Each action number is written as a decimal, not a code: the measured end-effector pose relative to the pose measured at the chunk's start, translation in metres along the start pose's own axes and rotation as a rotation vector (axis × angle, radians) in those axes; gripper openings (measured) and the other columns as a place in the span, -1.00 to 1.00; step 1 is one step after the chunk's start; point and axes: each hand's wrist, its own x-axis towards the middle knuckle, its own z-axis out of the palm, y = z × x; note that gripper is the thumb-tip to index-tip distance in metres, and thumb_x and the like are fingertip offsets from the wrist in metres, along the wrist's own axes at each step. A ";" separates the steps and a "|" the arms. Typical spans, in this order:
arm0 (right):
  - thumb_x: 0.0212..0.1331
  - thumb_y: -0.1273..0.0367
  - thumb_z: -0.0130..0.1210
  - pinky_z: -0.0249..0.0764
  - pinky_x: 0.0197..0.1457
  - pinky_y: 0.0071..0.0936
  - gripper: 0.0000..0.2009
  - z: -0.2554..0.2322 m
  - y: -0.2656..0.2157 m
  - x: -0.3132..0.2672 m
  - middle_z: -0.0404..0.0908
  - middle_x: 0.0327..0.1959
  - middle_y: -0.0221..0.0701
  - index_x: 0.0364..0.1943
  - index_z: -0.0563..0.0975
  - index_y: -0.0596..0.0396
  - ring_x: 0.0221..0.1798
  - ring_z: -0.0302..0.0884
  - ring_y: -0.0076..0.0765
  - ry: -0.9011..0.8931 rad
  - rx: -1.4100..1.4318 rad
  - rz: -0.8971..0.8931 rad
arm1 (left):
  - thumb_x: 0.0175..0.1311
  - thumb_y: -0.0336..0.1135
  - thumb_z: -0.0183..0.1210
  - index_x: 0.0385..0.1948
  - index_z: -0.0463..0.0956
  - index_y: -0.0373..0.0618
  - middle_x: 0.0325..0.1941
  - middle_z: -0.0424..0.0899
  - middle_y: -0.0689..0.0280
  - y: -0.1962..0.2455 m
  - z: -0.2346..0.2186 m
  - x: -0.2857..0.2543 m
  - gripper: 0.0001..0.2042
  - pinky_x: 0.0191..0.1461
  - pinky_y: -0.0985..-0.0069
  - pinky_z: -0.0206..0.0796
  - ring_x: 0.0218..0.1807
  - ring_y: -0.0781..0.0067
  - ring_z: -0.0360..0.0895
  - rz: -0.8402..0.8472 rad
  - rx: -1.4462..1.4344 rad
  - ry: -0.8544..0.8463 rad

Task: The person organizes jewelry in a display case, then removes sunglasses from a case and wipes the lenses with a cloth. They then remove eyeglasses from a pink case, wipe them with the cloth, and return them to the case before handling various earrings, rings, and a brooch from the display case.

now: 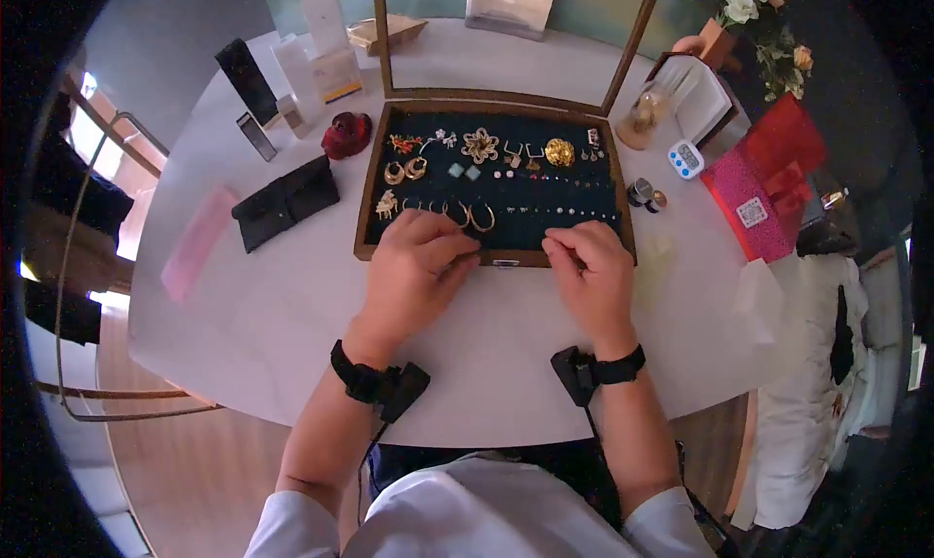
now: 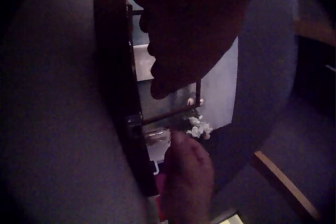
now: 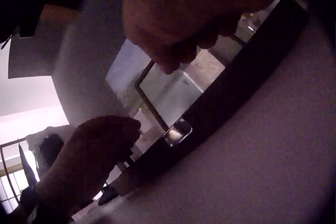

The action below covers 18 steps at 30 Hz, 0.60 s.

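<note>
A wooden jewelry case (image 1: 533, 258) with a dark lining stands with its glass lid (image 1: 506, 42) raised. Rows of earrings and brooches fill it, among them a gold flower brooch (image 1: 480, 145) and gold hoop earrings (image 1: 483, 217). My left hand (image 1: 411, 271) bends over the front left rim, fingertips beside the hoops. Over the front right corner is my right hand (image 1: 595, 274), thumb and forefinger close together near the small studs (image 1: 572, 212). A metal clasp (image 3: 179, 132) on the front shows between the hands. I cannot tell whether either hand pinches a small piece.
A black pouch (image 1: 287, 203), a pink strip (image 1: 199, 242) and a red rose-like object (image 1: 346, 136) lie left of the case. To its right are a white timer (image 1: 686, 159), a glass jar (image 1: 644, 118) and a red-and-pink package (image 1: 754, 193).
</note>
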 end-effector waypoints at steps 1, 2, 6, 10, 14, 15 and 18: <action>0.04 0.45 0.35 0.52 -0.15 -0.34 -0.89 -0.001 0.003 0.001 0.64 -0.37 -0.35 -0.33 0.68 0.10 -0.26 0.59 -0.22 0.025 -0.019 0.005 | -0.01 -0.40 0.41 -0.40 0.69 -0.07 -0.24 0.68 0.27 -0.002 0.001 0.001 -0.87 -0.05 0.31 0.47 -0.08 0.16 0.58 0.000 -0.002 0.000; 0.02 0.45 0.36 0.52 -0.13 -0.30 -0.88 -0.002 0.007 0.001 0.63 -0.35 -0.35 -0.33 0.69 0.09 -0.22 0.58 -0.19 0.049 -0.037 0.009 | -0.04 -0.39 0.41 -0.40 0.69 -0.06 -0.23 0.68 0.29 -0.005 0.003 0.001 -0.85 0.01 0.29 0.44 -0.06 0.16 0.57 0.057 0.052 -0.003; -0.02 0.46 0.36 0.49 -0.06 -0.29 -0.88 -0.024 0.028 -0.004 0.62 -0.30 -0.35 -0.36 0.69 0.06 -0.16 0.56 -0.18 0.142 -0.116 0.040 | -0.10 -0.37 0.43 -0.42 0.69 -0.03 -0.24 0.68 0.32 -0.017 0.005 0.000 -0.83 0.09 0.23 0.39 -0.06 0.17 0.56 0.140 0.136 0.064; -0.02 0.44 0.36 0.43 0.05 -0.26 -0.89 -0.041 0.047 -0.010 0.63 -0.29 -0.39 -0.37 0.70 0.03 -0.10 0.55 -0.20 0.139 -0.244 -0.009 | -0.09 -0.40 0.42 -0.42 0.68 -0.05 -0.23 0.69 0.32 -0.017 0.001 -0.001 -0.84 0.11 0.20 0.38 -0.05 0.13 0.56 0.132 0.120 0.042; -0.02 0.39 0.35 0.33 0.18 -0.20 -0.90 -0.045 0.060 -0.014 0.63 -0.14 -0.42 -0.38 0.70 -0.01 0.03 0.48 -0.16 0.128 -0.282 0.033 | -0.02 -0.46 0.36 -0.40 0.66 -0.13 -0.22 0.68 0.25 -0.017 -0.004 -0.005 -0.87 0.14 0.20 0.36 -0.03 0.10 0.55 0.001 0.160 0.218; -0.01 0.38 0.35 0.31 0.20 -0.16 -0.90 -0.045 0.059 -0.014 0.62 -0.07 -0.42 -0.38 0.71 -0.02 0.08 0.44 -0.13 0.141 -0.305 0.030 | 0.01 -0.47 0.35 -0.39 0.66 -0.16 -0.23 0.68 0.22 -0.018 -0.008 -0.006 -0.89 0.15 0.21 0.36 -0.03 0.09 0.54 -0.083 0.158 0.288; 0.01 0.34 0.33 0.24 0.26 -0.11 -0.89 -0.045 0.054 -0.013 0.58 0.02 -0.42 -0.35 0.71 -0.06 0.17 0.36 -0.08 0.057 -0.321 0.017 | 0.10 -0.46 0.30 -0.37 0.65 -0.22 -0.18 0.67 0.18 -0.024 -0.017 -0.010 -0.91 0.17 0.24 0.35 0.00 0.10 0.53 -0.131 0.192 0.323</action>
